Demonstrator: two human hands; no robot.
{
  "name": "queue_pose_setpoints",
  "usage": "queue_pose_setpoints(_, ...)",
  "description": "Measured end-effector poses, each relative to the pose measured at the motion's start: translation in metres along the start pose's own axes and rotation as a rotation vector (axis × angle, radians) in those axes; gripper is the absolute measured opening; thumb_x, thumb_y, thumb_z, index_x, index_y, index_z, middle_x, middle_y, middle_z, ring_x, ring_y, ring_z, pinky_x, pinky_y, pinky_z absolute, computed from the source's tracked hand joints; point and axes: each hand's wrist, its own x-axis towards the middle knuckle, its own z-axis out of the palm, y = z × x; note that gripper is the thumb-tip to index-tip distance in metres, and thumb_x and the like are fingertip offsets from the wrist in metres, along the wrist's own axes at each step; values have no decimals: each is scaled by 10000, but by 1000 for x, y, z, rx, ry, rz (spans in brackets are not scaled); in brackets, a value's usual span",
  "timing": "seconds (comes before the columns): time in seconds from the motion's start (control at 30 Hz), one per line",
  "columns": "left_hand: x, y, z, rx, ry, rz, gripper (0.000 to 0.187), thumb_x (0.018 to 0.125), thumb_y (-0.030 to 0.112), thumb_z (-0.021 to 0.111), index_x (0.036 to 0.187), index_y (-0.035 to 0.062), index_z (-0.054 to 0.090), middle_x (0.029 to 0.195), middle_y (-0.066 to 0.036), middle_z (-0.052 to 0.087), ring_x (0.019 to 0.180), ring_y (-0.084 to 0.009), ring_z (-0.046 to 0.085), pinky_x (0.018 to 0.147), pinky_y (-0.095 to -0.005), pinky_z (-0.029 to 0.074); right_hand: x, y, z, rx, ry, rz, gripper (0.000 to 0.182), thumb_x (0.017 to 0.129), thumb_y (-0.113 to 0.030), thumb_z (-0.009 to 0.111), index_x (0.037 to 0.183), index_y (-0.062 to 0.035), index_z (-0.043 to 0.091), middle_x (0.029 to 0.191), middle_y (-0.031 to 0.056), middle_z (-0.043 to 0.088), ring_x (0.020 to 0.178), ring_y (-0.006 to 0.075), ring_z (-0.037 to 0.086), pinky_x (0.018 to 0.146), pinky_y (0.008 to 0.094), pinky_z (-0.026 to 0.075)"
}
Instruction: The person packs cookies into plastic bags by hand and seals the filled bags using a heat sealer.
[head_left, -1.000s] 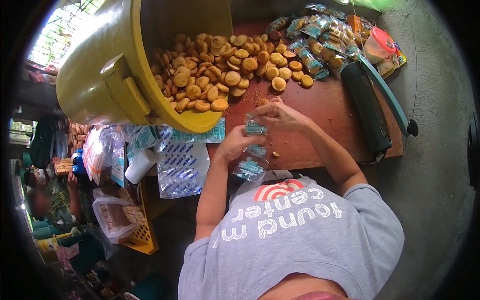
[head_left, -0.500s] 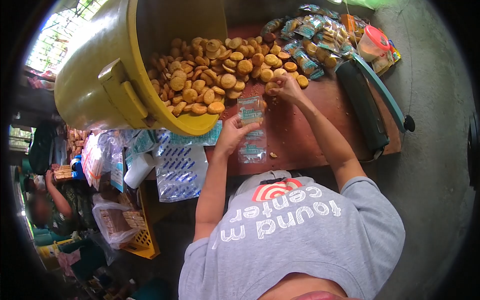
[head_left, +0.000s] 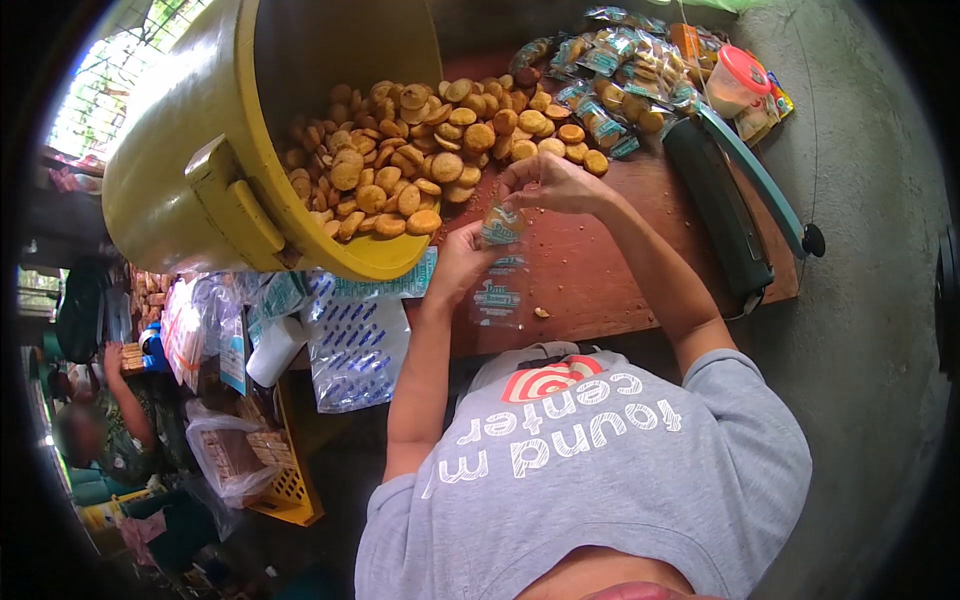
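Head view, packet near tub rim, sealer apart

Right of the right grip, open surface leaves a path as far as the black base with its teal lever. Biscuits crowd the space just ahead of it, wrapped packs bar the way farther ahead and right, and the yellow bin blocks passage ahead-left of the left grip.

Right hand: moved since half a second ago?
Yes. Judged against the sealer, the right hand moved left, toward the plastic packet in the left hand.
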Motion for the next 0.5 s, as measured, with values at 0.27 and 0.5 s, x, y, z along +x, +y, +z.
queue_pose_setpoints(0.27, -6, 7, -6, -168, -77, -129, 337, 772, 120, 675, 1065, 14, 548, 955, -64, 620, 845, -134, 602, 748, -268, 490, -1, 21, 32, -38, 84, -132, 230, 807, -167, 629, 939, 15, 580, 837, 25, 614, 770, 92, 560, 675, 279, 472)
queue_pose_setpoints(0.5, -6, 2, -3, -300, -216, -207, 316, 832, 162, 605, 1101, 37, 497, 939, -85, 606, 801, -199, 627, 654, -342, 540, 10, 45, 18, 18, 271, 22, 252, 850, -245, 560, 999, -44, 587, 870, 104, 637, 805, 212, 608, 682, 338, 473)
